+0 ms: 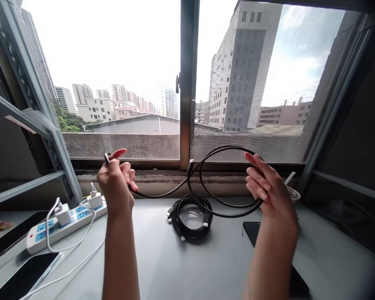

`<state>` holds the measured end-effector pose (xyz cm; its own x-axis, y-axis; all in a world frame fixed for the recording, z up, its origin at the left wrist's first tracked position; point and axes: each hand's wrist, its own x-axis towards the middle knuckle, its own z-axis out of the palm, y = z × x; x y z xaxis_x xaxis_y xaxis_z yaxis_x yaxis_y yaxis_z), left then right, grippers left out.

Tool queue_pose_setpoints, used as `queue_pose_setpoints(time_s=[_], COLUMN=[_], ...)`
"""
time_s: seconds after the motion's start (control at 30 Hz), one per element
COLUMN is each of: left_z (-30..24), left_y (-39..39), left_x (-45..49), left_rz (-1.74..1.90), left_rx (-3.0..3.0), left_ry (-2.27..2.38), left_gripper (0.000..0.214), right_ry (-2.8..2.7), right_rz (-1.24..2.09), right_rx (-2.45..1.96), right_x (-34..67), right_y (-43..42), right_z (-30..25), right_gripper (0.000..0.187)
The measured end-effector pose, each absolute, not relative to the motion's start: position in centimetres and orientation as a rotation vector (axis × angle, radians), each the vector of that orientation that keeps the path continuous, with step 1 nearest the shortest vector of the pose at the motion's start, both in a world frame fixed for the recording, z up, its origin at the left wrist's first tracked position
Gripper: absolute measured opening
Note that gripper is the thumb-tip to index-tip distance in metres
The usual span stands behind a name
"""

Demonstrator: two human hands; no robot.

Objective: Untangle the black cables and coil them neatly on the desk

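A black cable (162, 195) runs between my two hands above the table, in front of the window. My left hand (118, 177) is closed around one stretch of it, and a short end of the cable sticks up behind the thumb side. Large loose loops of the same cable hang from my right hand (267, 183), whose fingers are curled round them, the index finger pointing out. A plug (191, 164) with a light metal tip shows where the cable crosses itself. Below, a coiled bundle of black cable (193, 236) with several plugs lies on the table.
On the left stands a white power strip (78, 221) with chargers and white cords. A dark phone (25, 277) and a tablet (15, 235) lie near it. Another dark device (253, 231) lies partly behind my right arm. Metal shelf posts (34, 75) flank the window.
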<state>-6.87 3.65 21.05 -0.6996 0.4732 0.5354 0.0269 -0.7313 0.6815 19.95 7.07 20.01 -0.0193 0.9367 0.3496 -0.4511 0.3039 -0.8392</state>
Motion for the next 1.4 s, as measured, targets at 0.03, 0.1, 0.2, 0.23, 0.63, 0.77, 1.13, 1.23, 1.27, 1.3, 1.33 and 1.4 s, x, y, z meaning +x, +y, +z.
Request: queue_pose_setpoints(time_s=[0.03,0.1,0.2,0.23,0.63,0.77,1.13,1.23,1.27,1.3,1.33,1.4], left_z=[21.0,21.0,21.2,21.4,21.2,21.0,20.7,20.7,20.7,20.6,20.6,20.3], left_y=[3.7,3.6,3.4,3.4,2.8,2.9,4.8,5.8,6.2,6.5,6.8,7.4], left_x=[-7.2,-7.7,-8.0,-7.9,1.1,2.1,-0.5,-2.7,-3.5,-4.2,-4.9,-6.2], left_rz=[2.561,2.685,2.839,2.875,1.834,1.651,1.975,2.258,2.349,2.438,2.523,2.638], left_rx=[1.065,1.097,1.124,1.128,1.681,1.627,1.405,1.339,1.306,1.264,1.217,1.139], left_ry=[1.009,1.045,1.07,1.065,1.048,0.986,1.083,1.09,1.072,1.055,1.055,1.113], left_gripper=[0.014,0.018,0.021,0.022,0.045,0.044,0.021,0.016,0.013,0.011,0.009,0.005], right_ry=[-1.132,-1.223,-1.252,-1.25,-1.482,-1.77,-1.743,-1.499,-1.418,-1.344,-1.277,-1.148], right_rz=[1.216,1.214,1.169,1.154,1.328,1.226,1.095,1.028,1.02,1.017,1.028,1.054], right_rx=[-0.612,-0.671,-0.699,-0.699,-0.207,-0.21,-0.464,-0.505,-0.504,-0.499,-0.515,-0.584], right_x=[20.6,21.7,22.6,22.6,16.7,15.1,16.4,19.0,20.0,21.0,22.1,23.9], right_y=[7.0,6.9,6.6,6.5,6.4,6.2,5.7,5.3,5.2,5.1,5.1,5.2], right_z=[19.8,19.3,19.0,19.0,20.6,20.4,20.6,20.4,20.2,20.0,19.7,19.1], right_gripper=[0.03,0.032,0.032,0.033,0.025,0.022,0.036,0.036,0.036,0.036,0.038,0.038])
